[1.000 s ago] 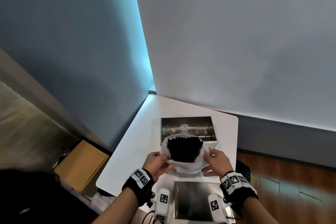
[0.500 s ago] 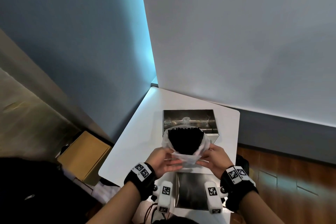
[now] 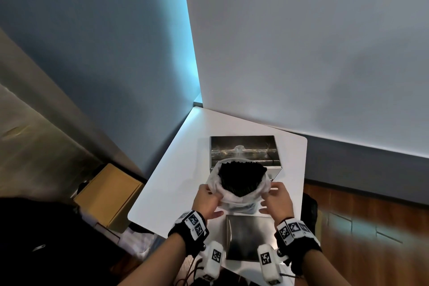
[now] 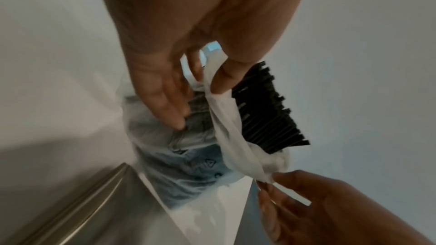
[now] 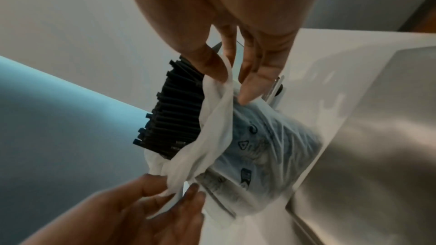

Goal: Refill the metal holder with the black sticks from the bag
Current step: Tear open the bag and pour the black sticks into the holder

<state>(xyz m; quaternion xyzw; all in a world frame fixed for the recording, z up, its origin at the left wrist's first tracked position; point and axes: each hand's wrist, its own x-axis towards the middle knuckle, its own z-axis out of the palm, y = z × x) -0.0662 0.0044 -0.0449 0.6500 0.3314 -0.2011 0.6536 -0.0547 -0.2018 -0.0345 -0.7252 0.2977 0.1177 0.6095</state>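
A bundle of black sticks [image 3: 241,177] stands upright in a translucent white plastic bag [image 3: 234,202] on the white table [image 3: 176,181]. The bag's rim is rolled down, so the stick tops [image 4: 266,115] poke out. My left hand [image 3: 209,195] pinches the rolled rim [image 4: 219,111] between thumb and finger on the left side. On the right side, my right hand [image 3: 274,193] pinches the same rim [image 5: 219,100]. Just behind the bag is the open metal holder [image 3: 243,146], a shiny rectangular box whose front wall the bag partly hides.
A flat metal plate [image 3: 248,237] lies on the table in front of the bag, between my wrists. Walls close in behind and to the left of the table. A cardboard box [image 3: 109,195] sits on the floor at the left. Wooden floor lies to the right.
My hands came together under the bag's front, then moved apart to its sides. The rim now sits lower around the sticks.
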